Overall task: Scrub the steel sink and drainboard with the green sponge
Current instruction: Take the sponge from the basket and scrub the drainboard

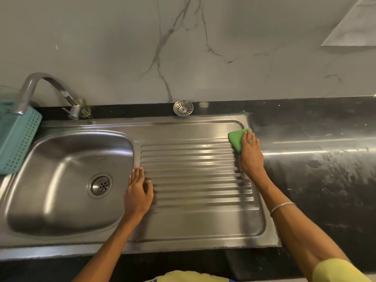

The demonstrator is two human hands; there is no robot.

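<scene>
A steel sink basin [61, 171] with a round drain [100, 185] lies at the left. The ribbed steel drainboard [193, 180] stretches to its right. My right hand [249, 155] presses the green sponge [237, 139] flat onto the drainboard's far right corner; the fingers cover part of the sponge. My left hand [138, 192] rests flat, fingers spread, on the drainboard's left edge beside the basin, holding nothing.
A curved steel tap [40, 86] stands behind the basin. A teal perforated basket [16, 143] sits at the sink's left rim. A loose steel strainer [183, 108] lies on the black ledge behind the drainboard. Wet black countertop [317, 159] extends right. A marble wall rises behind.
</scene>
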